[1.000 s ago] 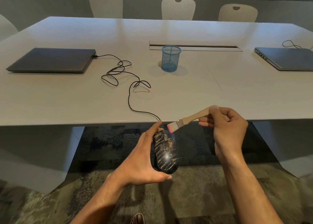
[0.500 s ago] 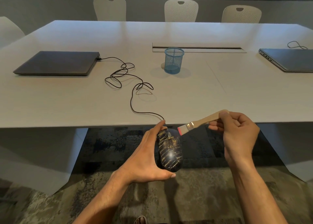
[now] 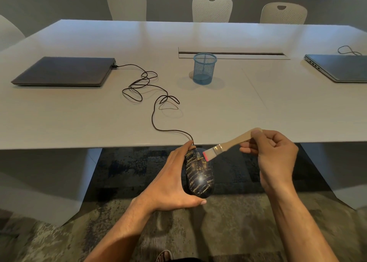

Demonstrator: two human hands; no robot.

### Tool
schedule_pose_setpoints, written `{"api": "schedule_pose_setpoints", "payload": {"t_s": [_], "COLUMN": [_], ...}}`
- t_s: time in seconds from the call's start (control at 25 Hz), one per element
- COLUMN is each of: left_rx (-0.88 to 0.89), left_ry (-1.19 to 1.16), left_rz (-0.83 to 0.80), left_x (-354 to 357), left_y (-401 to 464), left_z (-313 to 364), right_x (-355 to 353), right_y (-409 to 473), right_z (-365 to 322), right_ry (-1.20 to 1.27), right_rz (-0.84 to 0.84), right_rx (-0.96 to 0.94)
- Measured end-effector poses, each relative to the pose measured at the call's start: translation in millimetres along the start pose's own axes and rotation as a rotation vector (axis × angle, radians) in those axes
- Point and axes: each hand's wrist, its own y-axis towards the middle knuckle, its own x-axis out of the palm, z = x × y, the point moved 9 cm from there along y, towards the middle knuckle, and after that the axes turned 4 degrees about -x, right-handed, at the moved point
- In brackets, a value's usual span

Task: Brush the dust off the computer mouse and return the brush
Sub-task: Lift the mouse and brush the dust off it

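Two hands work just below the near edge of the white surface point(image 3: 218, 111). The left hand point(image 3: 170, 182) is wrapped around the computer mouse point(image 3: 199, 174), a dark shell flecked with gold, fingers along its left side and thumb curled under its rear end, holding it off the surface and above the carpeted floor. The right hand point(image 3: 274, 156) pinches the pale wooden handle of the brush point(image 3: 228, 144) between thumb and fingertips, the other fingers curled in. The brush slants down to the left, and its pink-tipped bristles meet the front right part of the mouse, near the buttons. The mouse cable point(image 3: 155, 103) rises from the front of the mouse over the surface edge, runs in loose loops across the top and plugs into the closed laptop point(image 3: 63, 71) at the left. A blue mesh cup point(image 3: 204, 68) stands upright near the middle of the surface, well apart from the hands. A second closed laptop point(image 3: 341, 68) lies at the right edge.
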Motion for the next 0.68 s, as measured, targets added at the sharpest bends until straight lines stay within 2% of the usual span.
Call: {"api": "schedule_pose_setpoints", "payload": {"t_s": [0.12, 0.28, 0.44, 0.6, 0.68], "left_rx": [-0.007, -0.011, -0.001, -0.002, 0.002], "left_ry": [0.015, 0.022, 0.036, 0.042, 0.041], "left_rz": [0.003, -0.005, 0.006, 0.004, 0.011], "left_x": [-0.9, 0.0, -2.5, -5.2, -7.3], "left_y": [2.0, 3.7, 5.3, 7.4, 7.5], "left_z": [-2.9, -6.7, -5.4, -6.4, -7.1], "right_x": [-6.5, 7.8, -1.7, 11.2, 4.3], "right_y": [6.1, 3.4, 15.7, 16.6, 18.9], "right_z": [-0.3, 7.3, 11.0, 20.5, 22.1], "right_ry": [0.014, -0.009, 0.022, -0.004, -0.009], "right_rz": [0.047, -0.023, 0.079, 0.035, 0.087], "right_rx": [0.008, 0.019, 0.034, 0.066, 0.067]}}
